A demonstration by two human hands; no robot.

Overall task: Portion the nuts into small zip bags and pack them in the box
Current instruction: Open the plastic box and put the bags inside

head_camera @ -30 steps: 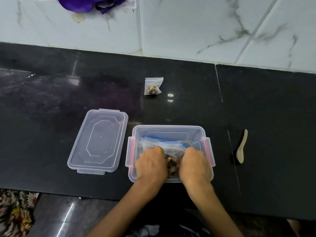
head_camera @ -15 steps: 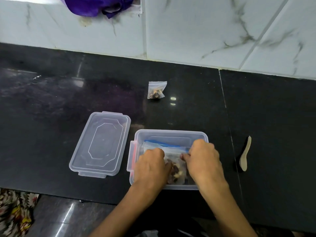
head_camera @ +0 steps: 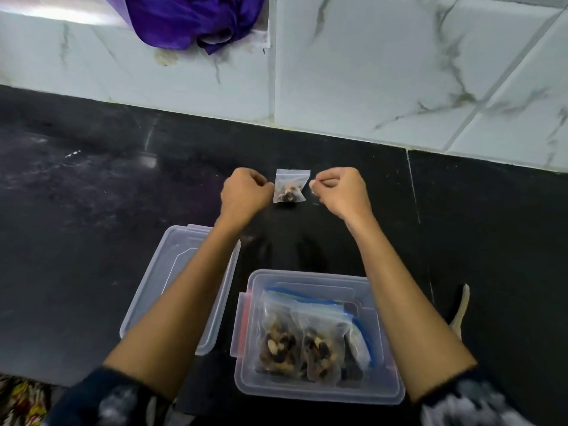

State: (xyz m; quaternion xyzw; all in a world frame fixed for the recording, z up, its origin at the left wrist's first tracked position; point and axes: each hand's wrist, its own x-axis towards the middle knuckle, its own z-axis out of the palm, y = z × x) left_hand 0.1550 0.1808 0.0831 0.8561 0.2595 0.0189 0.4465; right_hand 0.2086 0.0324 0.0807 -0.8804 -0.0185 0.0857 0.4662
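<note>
A small zip bag of nuts (head_camera: 290,186) lies on the black counter near the wall. My left hand (head_camera: 246,195) is curled at the bag's left edge, fingertips touching it. My right hand (head_camera: 338,192) is curled just off its right corner; contact there is unclear. Closer to me stands the clear plastic box (head_camera: 307,274) with red side clips. Inside it two filled nut bags (head_camera: 278,342) (head_camera: 319,348) lean side by side, with blue-striped zip bags (head_camera: 356,321) behind and beside them.
The box's clear lid (head_camera: 172,272) lies flat to the left of the box, partly under my left forearm. A small wooden spoon (head_camera: 461,315) rests to the right of the box. A purple cloth (head_camera: 190,20) hangs on the tiled wall.
Both hands have left the box and reached forward to the small bag near the wall. The bags they were pressing now sit in the box uncovered.
</note>
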